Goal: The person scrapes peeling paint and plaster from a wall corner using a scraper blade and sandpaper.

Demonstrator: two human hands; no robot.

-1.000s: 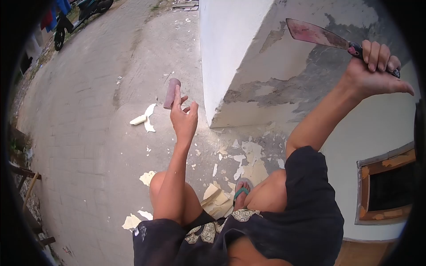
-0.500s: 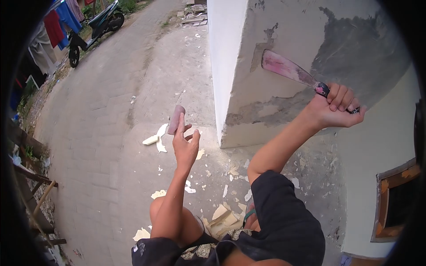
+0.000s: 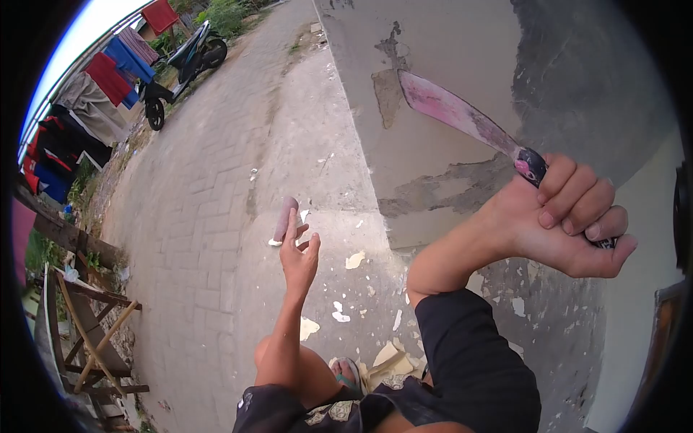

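My right hand [image 3: 570, 216] is wrapped round the black handle of a scraper [image 3: 462, 123], whose long blade is smeared pink and widens towards its tip. The blade lies across the view of the wall [image 3: 462, 65], its tip beside a small bare patch [image 3: 388, 97] of exposed render; whether it touches cannot be made out. Low and to the left, my left hand [image 3: 299, 261] holds an oblong pinkish-grey block [image 3: 286, 220], the index finger stretched along it. Part of that block is hidden behind the fingers.
Flakes of peeled paint [image 3: 354, 260] litter the concrete, with larger pieces [image 3: 390, 361] by my feet. A paved lane [image 3: 202, 216] runs along the left. Beyond it are a parked motorbike [image 3: 184, 68], hanging laundry [image 3: 108, 78] and a wooden frame [image 3: 94, 339].
The view has shifted, bringing more laundry and the wooden frame into sight. My right hand with the scraper appears lower and larger. The left hand still holds the block, slightly lower in view.
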